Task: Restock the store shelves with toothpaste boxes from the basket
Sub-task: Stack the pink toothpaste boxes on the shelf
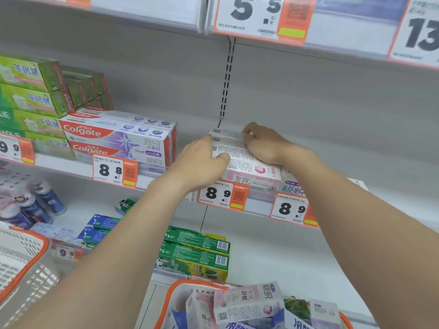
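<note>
A stack of pink and white toothpaste boxes point(247, 166) lies on the middle shelf point(332, 143), above an 8.9 price tag point(222, 194). My left hand point(202, 160) grips the stack's left side, thumb on top of the upper box. My right hand point(266, 144) lies on the top box with its fingers curled over the far right edge. Below, at the bottom of the view, a white basket with an orange rim point(180, 287) holds several more toothpaste boxes point(247, 302), pink, white and blue, lying jumbled.
Colgate boxes point(118, 138) and green boxes point(31, 91) fill the same shelf to the left. Green and yellow boxes point(197, 255) sit on the lower shelf. A second orange-rimmed basket point(35, 248) stands at the lower left. The upper shelf edge carries large price tags point(259, 15).
</note>
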